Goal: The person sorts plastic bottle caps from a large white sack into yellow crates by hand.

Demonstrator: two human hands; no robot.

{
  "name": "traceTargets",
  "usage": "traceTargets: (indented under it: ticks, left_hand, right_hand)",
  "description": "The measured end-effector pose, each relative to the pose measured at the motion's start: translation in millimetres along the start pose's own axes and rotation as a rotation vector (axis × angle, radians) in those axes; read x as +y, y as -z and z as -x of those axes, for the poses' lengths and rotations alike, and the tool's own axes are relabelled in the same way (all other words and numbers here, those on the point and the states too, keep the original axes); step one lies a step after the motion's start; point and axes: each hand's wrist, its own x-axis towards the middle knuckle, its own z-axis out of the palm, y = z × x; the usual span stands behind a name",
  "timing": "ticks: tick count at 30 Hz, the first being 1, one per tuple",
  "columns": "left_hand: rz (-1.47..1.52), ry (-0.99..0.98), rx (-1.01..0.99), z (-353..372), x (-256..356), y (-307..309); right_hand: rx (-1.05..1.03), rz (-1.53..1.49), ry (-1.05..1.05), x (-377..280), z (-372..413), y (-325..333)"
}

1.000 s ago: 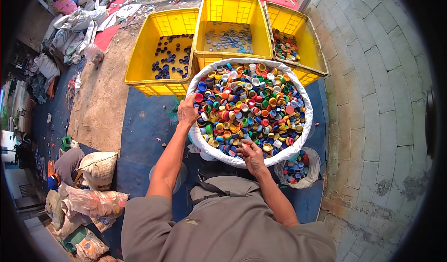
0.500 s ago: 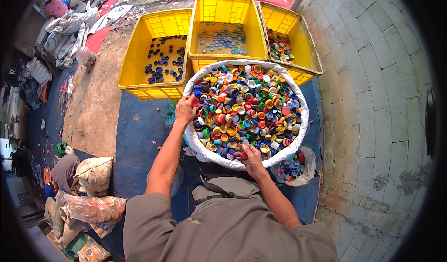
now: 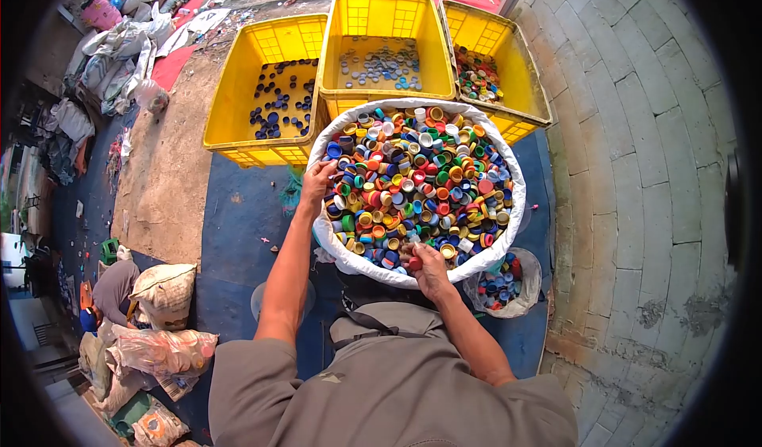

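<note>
A large round tub with a white cloth rim [image 3: 514,201] stands in front of me, heaped with bottle caps [image 3: 429,185] of many colours. At its left edge is my left hand [image 3: 318,182], fingers bent together over the caps; what they pinch, if anything, is too small to make out. Over the near edge, my right hand [image 3: 429,269] is closed, with a red bottle cap [image 3: 415,263] held in the fingers. The caps beneath both hands are partly hidden.
Beyond the tub stand a left yellow crate [image 3: 228,113] with dark blue caps, a middle yellow crate [image 3: 389,14] with pale blue caps, and a right yellow crate [image 3: 520,66] with mixed caps. A clear bag [image 3: 525,298] holds more caps. A block wall [image 3: 635,169] rises at right.
My left hand has shifted slightly at the tub's left edge, and the red cap seen by its fingertips no longer shows clearly. My right hand stays nearly in place with its red cap.
</note>
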Motion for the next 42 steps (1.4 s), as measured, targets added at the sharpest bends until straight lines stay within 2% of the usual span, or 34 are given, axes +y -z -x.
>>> traceTargets:
  ticks: [4,8,11,18,21,26,28,30,31,34,36,38,39,42]
  left_hand:
    - [0.428,0.122,-0.212,43,-5,-33]
    - [0.614,0.192,-0.277,73,-16,-73]
    - [0.648,0.232,-0.349,86,-29,-104]
    - [0.643,0.372,-0.439,116,-67,-168]
    - [0.689,0.450,-0.430,125,-93,-186]
    - [0.624,0.564,-0.294,127,-115,-211]
    - [0.629,0.577,-0.337,113,-108,-228]
    - [0.620,0.589,-0.423,77,-92,-253]
    - [0.639,0.520,-0.488,58,-67,-273]
    - [0.768,0.287,-0.591,22,51,-333]
    - [0.774,0.208,-0.508,18,112,-354]
    - [0.733,0.118,-0.608,16,134,-348]
    - [0.726,0.167,-0.462,19,138,-346]
    - [0.645,0.120,-0.380,1,94,-308]
  right_hand:
    - [0.028,-0.101,0.025,-14,-4,5]
    - [-0.026,-0.233,0.125,-30,-11,22]
    - [-0.098,-0.452,0.119,-55,-1,28]
    - [-0.195,-0.454,0.188,-72,3,80]
    - [-0.093,-0.501,0.147,-69,14,98]
    - [0.076,-0.604,0.071,-55,14,122]
    - [0.092,-0.593,0.101,-55,0,131]
    - [-0.011,-0.652,0.201,-79,-43,139]
    - [-0.086,-0.697,0.261,-101,-61,137]
    - [-0.382,-0.768,0.455,-244,-47,76]
    - [-0.218,-0.657,0.534,-300,-33,46]
    - [-0.190,-0.673,0.545,-315,-38,44]
    - [-0.176,-0.682,0.547,-318,-40,44]
    - [-0.123,-0.604,0.566,-290,-30,53]
